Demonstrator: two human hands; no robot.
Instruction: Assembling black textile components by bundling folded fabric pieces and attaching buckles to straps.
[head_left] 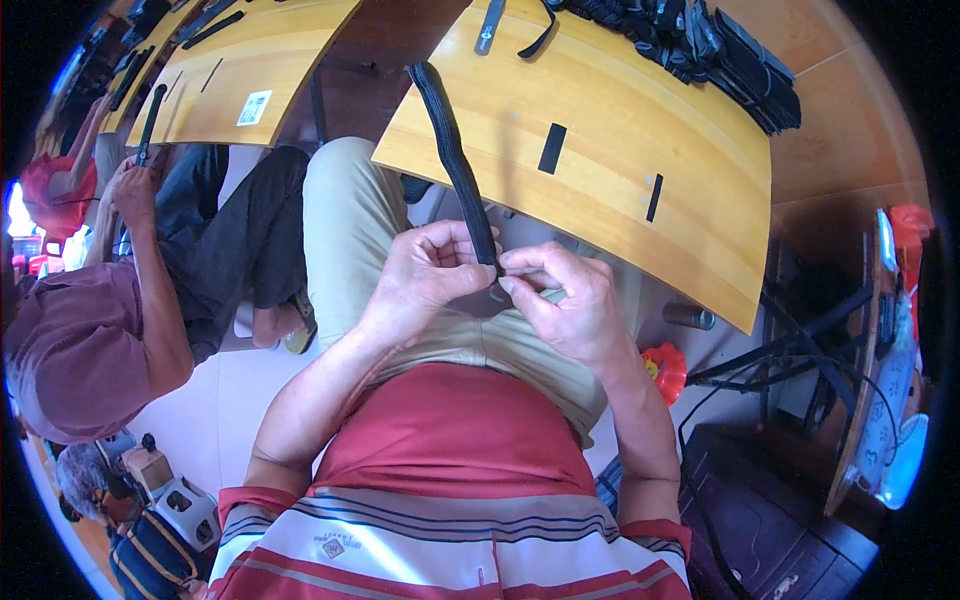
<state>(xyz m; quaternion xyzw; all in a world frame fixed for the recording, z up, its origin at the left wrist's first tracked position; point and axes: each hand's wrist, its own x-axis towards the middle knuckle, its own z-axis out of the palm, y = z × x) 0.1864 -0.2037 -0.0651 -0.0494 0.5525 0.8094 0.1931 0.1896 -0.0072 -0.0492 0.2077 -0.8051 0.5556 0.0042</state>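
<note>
A long black fabric strap (455,165) runs up from my hands, and its far end rests over the near-left edge of the wooden table (610,90). My left hand (425,275) is closed round the strap's lower end, the thumb pressing across it. My right hand (570,295) meets it there in a pinch, thumb and forefinger together at the very tip of the strap. Whatever small part lies between those fingertips is too tiny to make out. Both hands are above my lap, just short of the table's edge.
A pile of black straps (690,45) lies at the table's far right. Two short black strips (552,148) and a grey strap piece (490,27) are on the tabletop. At left, a co-worker (90,340) holds a black strap at another table. A metal cylinder (689,316) is under the table's right side.
</note>
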